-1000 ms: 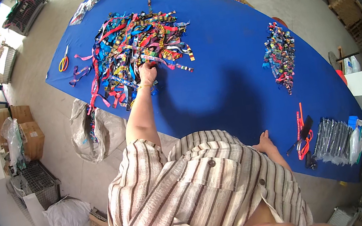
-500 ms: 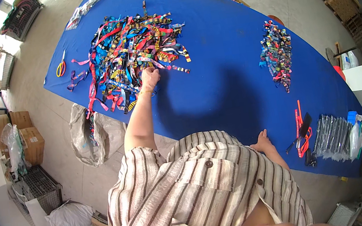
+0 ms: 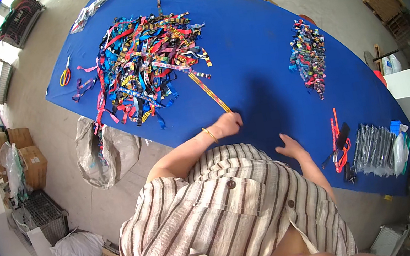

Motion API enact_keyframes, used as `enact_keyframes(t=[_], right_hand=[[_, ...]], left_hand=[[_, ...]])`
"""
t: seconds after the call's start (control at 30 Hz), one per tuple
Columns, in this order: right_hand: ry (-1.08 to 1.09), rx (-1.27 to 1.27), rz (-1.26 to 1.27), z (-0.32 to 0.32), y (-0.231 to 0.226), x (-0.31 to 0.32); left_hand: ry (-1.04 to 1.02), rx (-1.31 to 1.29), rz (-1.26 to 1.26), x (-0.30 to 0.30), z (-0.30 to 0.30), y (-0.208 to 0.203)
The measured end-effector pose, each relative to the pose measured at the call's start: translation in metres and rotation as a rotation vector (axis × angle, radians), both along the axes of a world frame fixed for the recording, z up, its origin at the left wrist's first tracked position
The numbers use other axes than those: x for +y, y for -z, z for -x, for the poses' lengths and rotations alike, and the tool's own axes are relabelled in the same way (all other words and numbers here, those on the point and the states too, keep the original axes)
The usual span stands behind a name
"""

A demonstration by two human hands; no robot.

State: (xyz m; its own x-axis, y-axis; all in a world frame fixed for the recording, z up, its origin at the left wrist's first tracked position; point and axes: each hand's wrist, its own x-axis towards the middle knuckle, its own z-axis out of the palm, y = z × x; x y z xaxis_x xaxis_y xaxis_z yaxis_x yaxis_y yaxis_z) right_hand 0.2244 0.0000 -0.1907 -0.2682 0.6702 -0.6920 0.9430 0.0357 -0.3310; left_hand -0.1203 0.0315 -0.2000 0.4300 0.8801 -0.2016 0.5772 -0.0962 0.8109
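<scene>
My left hand (image 3: 228,124) is closed on one end of a yellow and red patterned ribbon strap (image 3: 208,90). The strap stretches taut up and left to the big heap of colourful straps (image 3: 147,57), where its far end meets the heap's edge. Close to the table's near edge, my right hand (image 3: 292,147) is held with thumb and fingers apart and nothing in it. A smaller, narrow pile of short colourful strap pieces (image 3: 308,57) lies further right.
On the blue table (image 3: 238,27) lie yellow-handled scissors (image 3: 66,76) at left, and orange-red straps with a black tool (image 3: 342,142) beside dark items in clear plastic (image 3: 375,150) at right. A pale sack (image 3: 107,150) stands below the left edge.
My left hand has come away from the heap toward me and right, drawing out a yellow and red strap. My right hand has lifted slightly and spread its fingers.
</scene>
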Motion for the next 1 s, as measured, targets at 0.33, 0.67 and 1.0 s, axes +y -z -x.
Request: enact_keyframes(t=[0.33,0.67,1.0], right_hand=[[0.25,0.915,0.099,0.129,-0.118,0.031],[0.131,0.936,0.194,0.106,-0.122,0.032],[0.332,0.885,0.035,0.093,-0.162,0.023]], left_hand=[[0.503,-0.116,0.149,-0.007,-0.034,-0.106],[0.437,-0.109,0.224,-0.003,-0.023,-0.144],[0.22,-0.312,-0.121,0.027,-0.009,-0.153]])
